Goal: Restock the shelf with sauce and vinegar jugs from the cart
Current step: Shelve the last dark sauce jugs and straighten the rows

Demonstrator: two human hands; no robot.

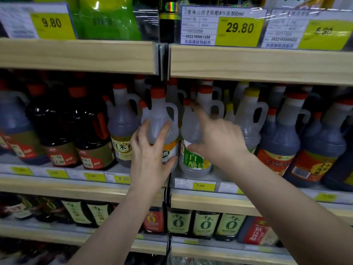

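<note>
We are wrapping our left hand round the clear jug on the middle shelf, fingers curled on its belly. Red cap, side handle, yellow label. Smooth plastic, likely heavy and slippery; the handle looks the safer hold. Our right hand is reaching, fingers spread, blurred, across the green-label jug just beside.

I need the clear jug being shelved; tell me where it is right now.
In the head view, the clear jug stands on the middle shelf, held by the left hand, between the rice vinegar jug and the green-labelled jug.
</note>
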